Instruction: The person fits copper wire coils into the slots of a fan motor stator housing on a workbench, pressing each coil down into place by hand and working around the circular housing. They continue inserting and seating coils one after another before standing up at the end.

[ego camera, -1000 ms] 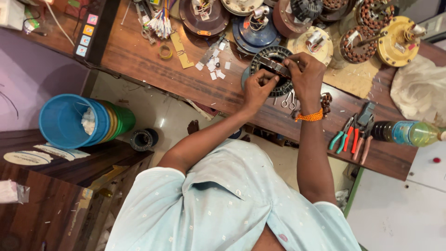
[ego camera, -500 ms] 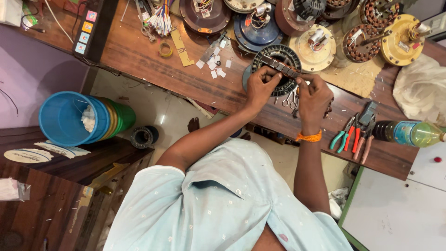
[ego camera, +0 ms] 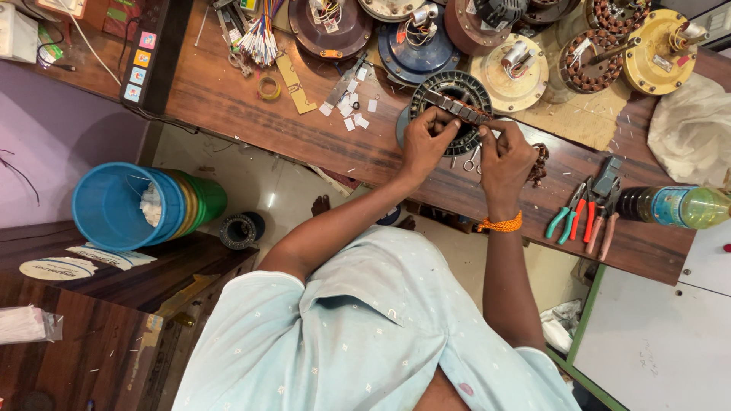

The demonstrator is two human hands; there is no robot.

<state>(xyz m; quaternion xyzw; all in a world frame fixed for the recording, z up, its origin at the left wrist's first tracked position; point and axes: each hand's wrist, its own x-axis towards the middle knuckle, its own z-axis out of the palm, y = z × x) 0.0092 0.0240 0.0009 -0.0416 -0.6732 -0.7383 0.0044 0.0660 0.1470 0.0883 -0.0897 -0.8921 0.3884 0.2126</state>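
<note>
Wood, dark and glossy, makes up the long desk (ego camera: 251, 114) that runs across the top of your view, its surface streaked with reddish grain and dusted with scraps. Along its far edge stands a row of round fan motor housings (ego camera: 415, 53), metal discs in brown, blue, cream and yellow, some showing copper windings. At the desk's right end lies a crumpled pale cloth (ego camera: 693, 129), and nearer you a clear plastic bottle (ego camera: 674, 205) of yellowish liquid rests on its side. Off the desk, to the left, stacked plastic buckets (ego camera: 129, 205) lie tipped over, blue outermost.

The ringed stator (ego camera: 457, 110), a dark slotted metal wheel, sits near the middle of the desk, close to its near edge. Your left hand (ego camera: 426, 141) is curled on its left rim, fingers bent tight and pinching the edge. Your right hand (ego camera: 506, 156), wearing an orange thread band at the wrist, is also closed, its fingertips gripping the ring's lower right side just beside the left.

Pliers (ego camera: 582, 217) with green and red handles lie near the right end. Small white paper slips (ego camera: 352, 114) are scattered left of the stator, beside a yellow tape roll (ego camera: 268, 87).
</note>
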